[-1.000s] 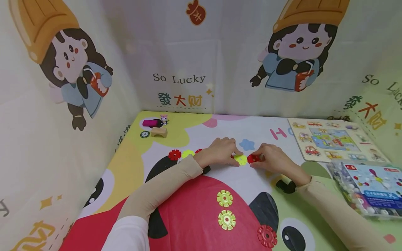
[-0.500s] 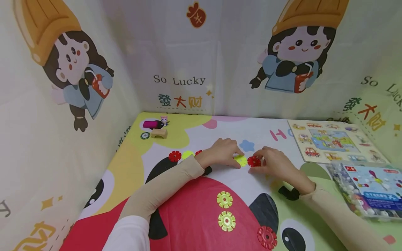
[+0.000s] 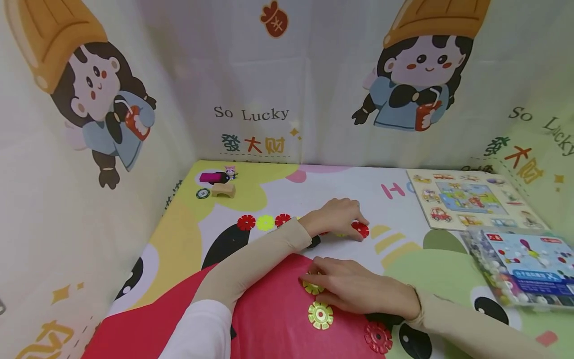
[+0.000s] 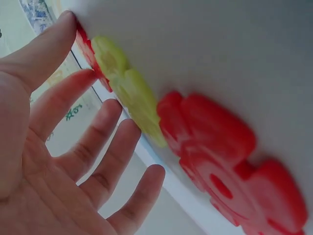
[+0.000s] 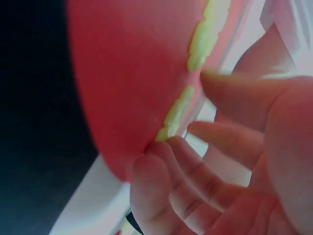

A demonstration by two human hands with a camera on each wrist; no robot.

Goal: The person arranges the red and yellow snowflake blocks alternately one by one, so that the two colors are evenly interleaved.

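My left hand is at the right end of a row of flower-shaped plastic discs. Its thumb and index finger lie at the edges of the last red disc. In the left wrist view its fingers are extended beside the row, with a yellow disc and a nearer red disc. My right hand is over the red part of the table cover, with relaxed fingers around a yellow disc that they partly hide. Just nearer lies another yellow disc, apart from the fingers.
A red disc lies near the front. At the row's left are a red disc and a yellow disc. A wooden picture puzzle and a clear box stand right. A wooden block sits back left.
My right hand has left the red disc at the row's end and come nearer, to a loose yellow disc. My left hand has shifted right from a yellow disc to that red disc.
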